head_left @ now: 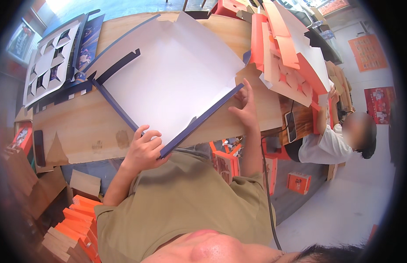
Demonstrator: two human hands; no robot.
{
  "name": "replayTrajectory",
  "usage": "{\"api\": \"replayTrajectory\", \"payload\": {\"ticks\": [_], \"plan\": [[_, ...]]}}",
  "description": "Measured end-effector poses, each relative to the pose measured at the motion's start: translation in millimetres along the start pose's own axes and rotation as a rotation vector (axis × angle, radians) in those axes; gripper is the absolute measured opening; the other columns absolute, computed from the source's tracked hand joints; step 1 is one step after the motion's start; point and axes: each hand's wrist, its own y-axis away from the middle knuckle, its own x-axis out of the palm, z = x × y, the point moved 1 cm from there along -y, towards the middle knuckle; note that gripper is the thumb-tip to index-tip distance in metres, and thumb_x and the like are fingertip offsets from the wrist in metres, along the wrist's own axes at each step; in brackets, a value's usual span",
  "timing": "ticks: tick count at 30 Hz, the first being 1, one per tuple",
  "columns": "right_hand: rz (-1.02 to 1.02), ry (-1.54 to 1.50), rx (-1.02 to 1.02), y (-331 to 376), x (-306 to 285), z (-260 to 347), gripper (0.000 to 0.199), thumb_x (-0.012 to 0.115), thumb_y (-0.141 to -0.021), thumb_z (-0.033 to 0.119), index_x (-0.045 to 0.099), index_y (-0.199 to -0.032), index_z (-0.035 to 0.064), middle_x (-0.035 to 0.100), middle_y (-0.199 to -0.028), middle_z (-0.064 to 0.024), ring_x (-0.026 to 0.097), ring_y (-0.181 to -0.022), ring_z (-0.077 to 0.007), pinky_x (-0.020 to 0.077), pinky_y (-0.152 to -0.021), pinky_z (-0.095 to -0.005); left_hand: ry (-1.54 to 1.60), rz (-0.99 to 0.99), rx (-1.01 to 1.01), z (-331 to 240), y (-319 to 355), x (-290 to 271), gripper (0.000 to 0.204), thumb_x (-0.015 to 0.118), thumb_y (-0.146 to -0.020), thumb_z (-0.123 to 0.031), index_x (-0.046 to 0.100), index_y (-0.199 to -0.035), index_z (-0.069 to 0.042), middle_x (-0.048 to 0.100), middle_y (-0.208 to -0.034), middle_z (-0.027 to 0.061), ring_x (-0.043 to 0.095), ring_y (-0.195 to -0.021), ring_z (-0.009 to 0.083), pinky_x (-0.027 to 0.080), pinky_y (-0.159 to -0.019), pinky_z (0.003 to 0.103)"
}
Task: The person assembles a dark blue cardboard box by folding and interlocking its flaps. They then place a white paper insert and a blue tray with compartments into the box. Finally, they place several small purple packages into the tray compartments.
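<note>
"What's on the far left?"
"A white insert with cut-out windows [46,61], beside dark blue card, on the wooden tabletop [80,138]. A dark phone [39,148] lies near the left edge."
"And the left hand [144,149]?"
"At the near corner of the open box [173,74], fingers bent over its blue rim. I can't tell how tightly they pinch."
"Where's that box exactly?"
"Mid-tabletop, set at an angle, white inside, its near walls upright."
"The right hand [245,107]?"
"At the box's right corner, fingers spread: index stretched up by the rim, thumb standing apart."
"Further right?"
"Orange-red card boxes [315,72], then a pale-edged phone [290,127] and a person in a white top [324,147]."
</note>
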Motion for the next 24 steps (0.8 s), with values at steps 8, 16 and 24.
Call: {"api": "replayTrajectory", "payload": {"ticks": [8,16,24], "plan": [[-0.011,0.237,0.057,-16.0,6.8,-4.0,0.092,0.097,-0.075,0.012,0.054,-0.157,0.0065,0.071,-0.128,-0.005,0.063,-0.115,-0.0177,0.0482,-0.1,-0.0354,0.077,0.091,-0.052,7.4,1.8,-22.9,0.019,0.085,-0.073,-0.026,0.075,-0.08,-0.011,0.064,-0.085,0.0018,0.068,-0.114,0.026,0.041,-0.116,0.057],[-0.101,0.504,-0.211,-3.1,27.1,11.8,0.057,0.094,-0.079,0.012,0.07,-0.129,0.0025,0.068,-0.128,-0.0096,0.065,-0.12,-0.0246,0.0499,-0.103,-0.037,0.134,0.049,-0.084,17.0,9.3,-30.7,0.021,0.08,-0.075,-0.029,0.081,-0.09,-0.014,0.065,-0.085,0.0045,0.066,-0.124,0.0326,0.037,-0.119,0.061],[-0.022,0.342,-0.165,-0.9,24.6,0.8,0.063,0.088,-0.081,0.011,0.065,-0.139,0.0014,0.063,-0.144,-0.0145,0.062,-0.131,-0.0308,0.0486,-0.112,-0.0415,0.144,0.044,-0.129,18.7,9.6,-34.7,0.02,0.08,-0.074,-0.028,0.08,-0.085,-0.012,0.06,-0.082,0.0048,0.066,-0.124,0.0338,0.036,-0.12,0.062]]}}
